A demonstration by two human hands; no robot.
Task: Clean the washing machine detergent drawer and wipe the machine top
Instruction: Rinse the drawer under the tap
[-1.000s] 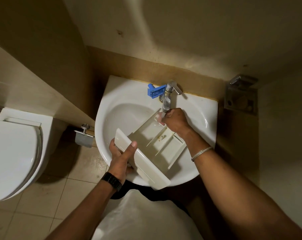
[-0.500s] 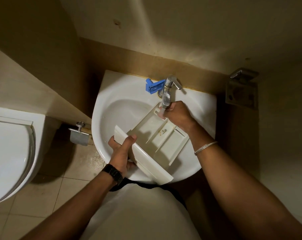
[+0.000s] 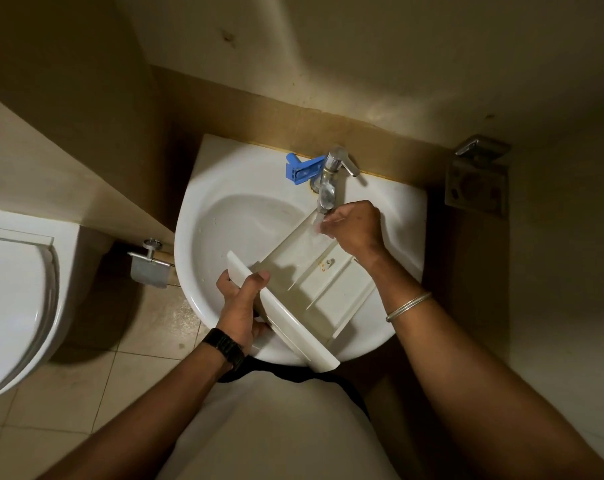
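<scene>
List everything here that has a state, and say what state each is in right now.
Detergent drawer: out of the machine, tilted over the sink, back end under the spout.
Left hand: grips the drawer's front panel.
Right hand: fingers curled at the drawer's back corner.
Tap: whether it runs is unclear.
Blue insert: lying on the sink rim, apart from the drawer.
Toilet lid: closed.
</scene>
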